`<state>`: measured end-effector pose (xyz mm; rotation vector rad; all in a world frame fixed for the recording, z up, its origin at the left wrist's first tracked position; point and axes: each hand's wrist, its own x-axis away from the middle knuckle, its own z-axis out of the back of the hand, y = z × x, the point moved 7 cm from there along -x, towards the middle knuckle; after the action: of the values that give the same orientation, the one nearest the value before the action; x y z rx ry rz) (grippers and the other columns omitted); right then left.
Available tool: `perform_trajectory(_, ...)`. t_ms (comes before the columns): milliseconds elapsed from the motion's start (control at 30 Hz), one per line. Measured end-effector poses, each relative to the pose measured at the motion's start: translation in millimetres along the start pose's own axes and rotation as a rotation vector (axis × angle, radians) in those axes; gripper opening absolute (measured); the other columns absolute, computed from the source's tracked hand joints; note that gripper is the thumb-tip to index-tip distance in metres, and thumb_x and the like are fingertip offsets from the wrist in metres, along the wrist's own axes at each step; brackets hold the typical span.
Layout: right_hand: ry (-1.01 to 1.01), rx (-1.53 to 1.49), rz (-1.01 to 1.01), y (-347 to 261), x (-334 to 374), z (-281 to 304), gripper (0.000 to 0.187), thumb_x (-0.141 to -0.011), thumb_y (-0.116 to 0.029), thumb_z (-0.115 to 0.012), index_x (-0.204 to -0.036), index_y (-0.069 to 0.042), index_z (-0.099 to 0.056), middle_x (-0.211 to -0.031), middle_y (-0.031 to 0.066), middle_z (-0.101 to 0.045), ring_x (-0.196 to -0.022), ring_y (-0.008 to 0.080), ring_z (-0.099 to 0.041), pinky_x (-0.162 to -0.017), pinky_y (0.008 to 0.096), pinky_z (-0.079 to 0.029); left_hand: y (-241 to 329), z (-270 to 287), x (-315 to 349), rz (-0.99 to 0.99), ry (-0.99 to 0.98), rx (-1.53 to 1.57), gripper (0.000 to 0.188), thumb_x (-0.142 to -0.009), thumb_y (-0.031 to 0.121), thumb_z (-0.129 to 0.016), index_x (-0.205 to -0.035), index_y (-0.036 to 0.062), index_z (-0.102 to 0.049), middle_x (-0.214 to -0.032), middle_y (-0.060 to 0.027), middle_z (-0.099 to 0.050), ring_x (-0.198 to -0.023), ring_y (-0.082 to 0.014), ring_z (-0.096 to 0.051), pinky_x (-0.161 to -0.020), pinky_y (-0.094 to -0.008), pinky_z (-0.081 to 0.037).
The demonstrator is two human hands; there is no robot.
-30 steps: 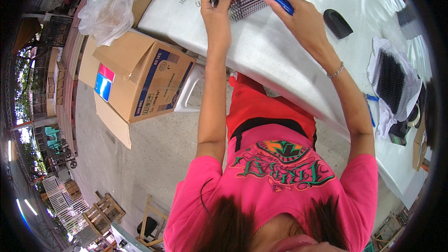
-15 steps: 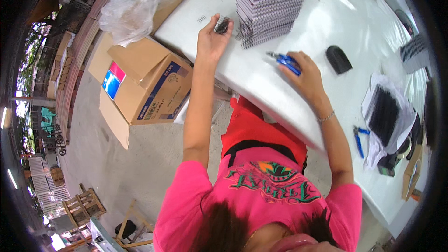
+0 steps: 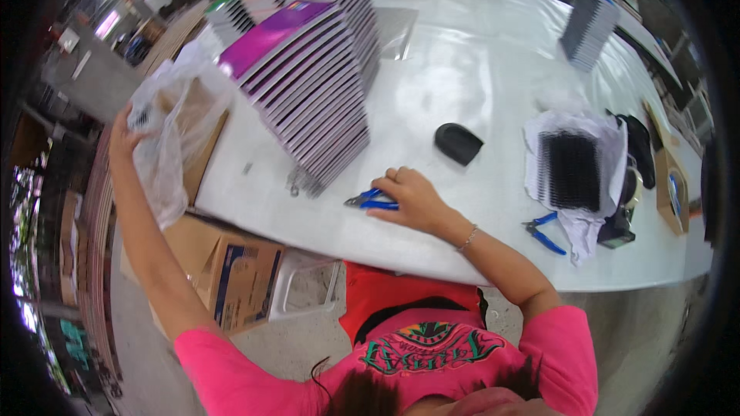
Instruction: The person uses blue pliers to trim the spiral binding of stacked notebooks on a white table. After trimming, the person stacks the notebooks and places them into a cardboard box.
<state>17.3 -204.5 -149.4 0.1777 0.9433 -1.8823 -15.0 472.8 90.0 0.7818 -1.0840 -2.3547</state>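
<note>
My left hand (image 3: 123,139) reaches out to the far left, beside a clear plastic bag (image 3: 181,119). Small dark wire coil pieces (image 3: 142,117) show between its thumb and fingers, against the bag. My right hand (image 3: 416,200) rests near the table's front edge, closed round blue-handled cutting pliers (image 3: 374,200) whose jaws point left. Just beyond the jaws stands a tall stack of wire-bound notebooks (image 3: 308,100) with a purple cover on top. Loose coil ends (image 3: 302,183) stick out at its near corner.
A black rounded object (image 3: 459,143) lies on the white table (image 3: 432,239). Farther right, black binding wires (image 3: 570,169) lie on white cloth beside a second pair of blue pliers (image 3: 546,233). A cardboard box (image 3: 247,277) stands below the table's left side; more notebook stacks (image 3: 590,27) stand behind.
My left hand has swung left from beside the notebook stack to the plastic bag, carrying the wire pieces. My right hand keeps the pliers near the table edge. The view has shifted.
</note>
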Motion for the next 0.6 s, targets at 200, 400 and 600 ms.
perform_trajectory(200, -0.056, 0.112, -0.107, 10.5, 18.7, 13.2, 0.041, -0.084, -0.042, -0.076, -0.107, -0.01, -0.064, -0.095, 0.0113, -0.059, -0.088, 0.0311, -0.057, -0.08, 0.0419, -0.046, 33.4, -189.3, 77.9, -0.382, 0.112, -0.177, 0.055, -0.09, 0.026, -0.072, -0.137, 0.0016, -0.058, -0.139, -0.0235, -0.056, -0.134, -0.036, -0.048, -0.113, -0.0447, -0.038)
perform_trajectory(400, -0.055, 0.109, -0.107, 12.8, 16.8, 7.8, 0.042, -0.085, -0.043, -0.075, -0.109, -0.01, -0.064, -0.099, 0.0119, -0.06, -0.091, 0.0309, -0.058, -0.082, 0.0421, -0.046, -33.3, -326.1, 222.9, -0.338, -0.164, -0.403, 0.05, -0.097, 0.03, -0.065, -0.142, 0.0112, -0.055, -0.153, -0.0236, -0.038, -0.135, -0.0435, -0.045, -0.116, -0.0464, -0.031)
perform_trajectory(600, -0.058, 0.122, -0.124, 12.2, 20.4, 11.6, 0.042, -0.085, -0.043, -0.075, -0.109, -0.01, -0.064, -0.098, 0.0116, -0.06, -0.091, 0.0307, -0.058, -0.082, 0.0419, -0.046, -8.4, -342.6, 283.1, -0.304, -0.077, -0.366, 0.038, -0.102, 0.006, -0.048, -0.138, 0.0025, -0.057, -0.146, -0.0244, -0.049, -0.134, -0.0419, -0.047, -0.111, -0.0457, -0.04)
